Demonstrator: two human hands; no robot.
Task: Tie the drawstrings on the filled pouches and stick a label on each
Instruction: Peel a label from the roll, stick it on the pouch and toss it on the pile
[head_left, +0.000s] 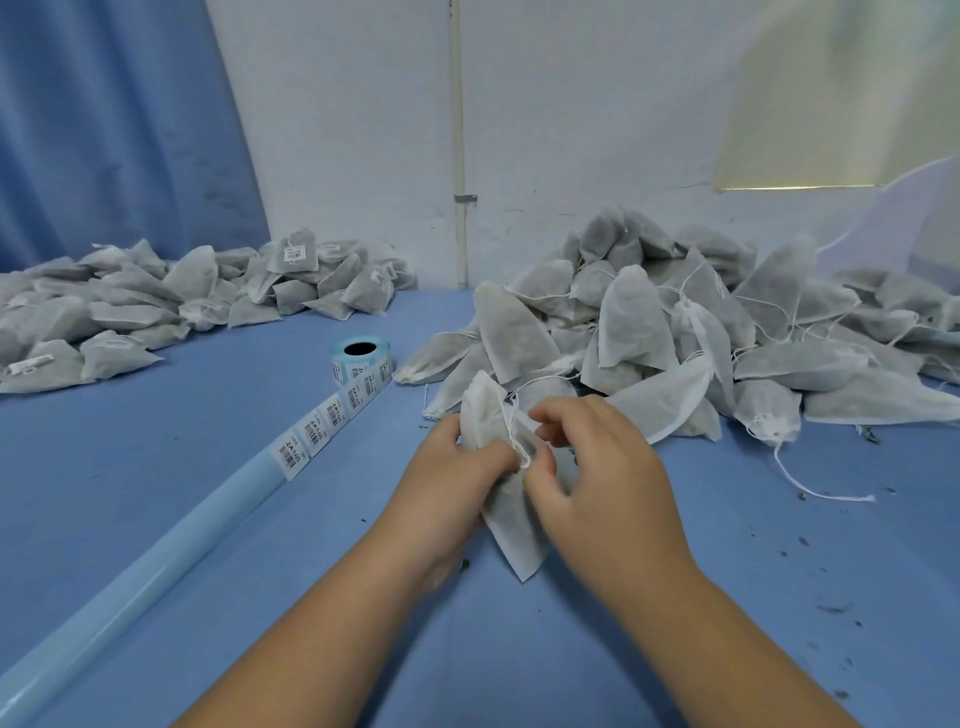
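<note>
Blue from edge to edge, the bench runs back to a white wall. A blue curtain hangs at the far left corner, and a thin pipe stands upright against the wall behind the middle.

Near the middle of the bench, a little toward the near edge, both hands work on one white pouch. The left hand has its fingers curled round the pouch's left side, gripping it — the pouch's pointed bottom corner sticks out below, toward the near edge. The right hand is curled too, its thumb and forefinger pinching the drawstring at the pouch's neck, though just where the string runs between the fingertips is hard to make out.

Behind the hands a tall heap of pouches fills the far right part of the bench, loose strings trailing from it. A lower heap lies along the far left edge — several there carry white labels. Between the two heaps stands a roll of labels, its strip unrolled toward the near left corner. Dark crumbs dot the bench on the right.
</note>
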